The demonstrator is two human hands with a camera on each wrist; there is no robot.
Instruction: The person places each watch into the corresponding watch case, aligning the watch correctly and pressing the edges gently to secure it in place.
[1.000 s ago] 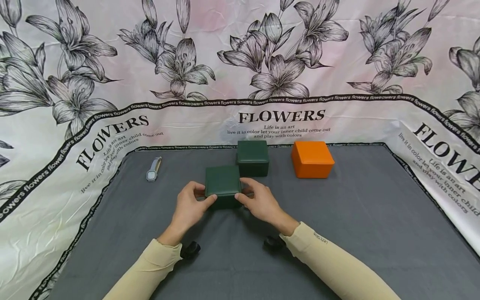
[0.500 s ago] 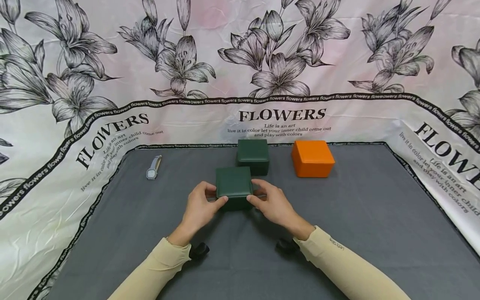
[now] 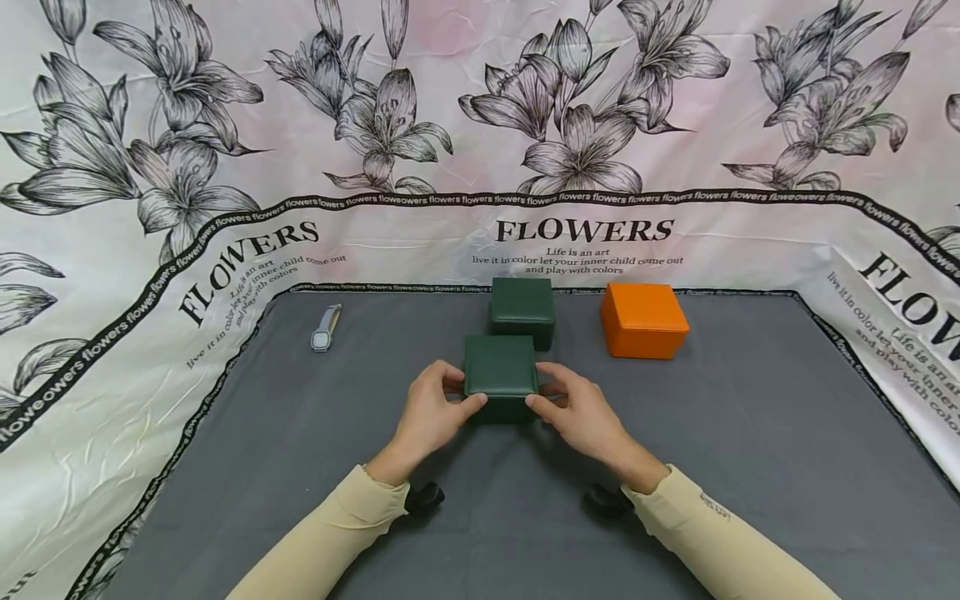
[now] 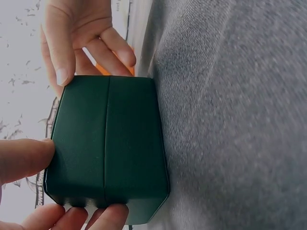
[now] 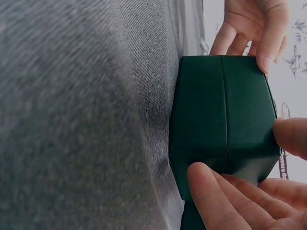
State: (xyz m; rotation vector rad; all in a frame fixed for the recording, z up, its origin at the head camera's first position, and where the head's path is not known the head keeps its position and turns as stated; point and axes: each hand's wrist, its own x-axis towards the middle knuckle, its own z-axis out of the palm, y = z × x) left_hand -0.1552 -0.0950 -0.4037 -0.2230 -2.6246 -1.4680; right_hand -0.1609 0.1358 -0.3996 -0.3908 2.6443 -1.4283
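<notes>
Both hands have shifted to the person's right since a second ago, carrying along the dark green, leather-look square box (image 3: 500,375), so it now stands more directly in front of the second dark green, leather-look box (image 3: 522,307), covering part of its near face from where I'm standing. The left hand (image 3: 431,412) grips one side and the right hand (image 3: 588,417) the other, thumbs at the near top edge and fingertips clamped on the side walls. From the wrist views, the lid sits down on the body, a thin seam running across the front. I can't tell whether its base touches the grey cloth (image 3: 285,417) or hangs just over it. Off to the right of the rear box, well apart from it, rests a bright orange, smooth-sided box (image 3: 643,321). Far to the left lies a small wristwatch (image 3: 321,340) with a squarish pale face and a light strap. Cream sleeves (image 3: 352,512) reach in from below, a black wrist device (image 3: 425,498) by each cuff, while a white-and-pink flower-printed sheet (image 3: 420,237) rises behind everything.
</notes>
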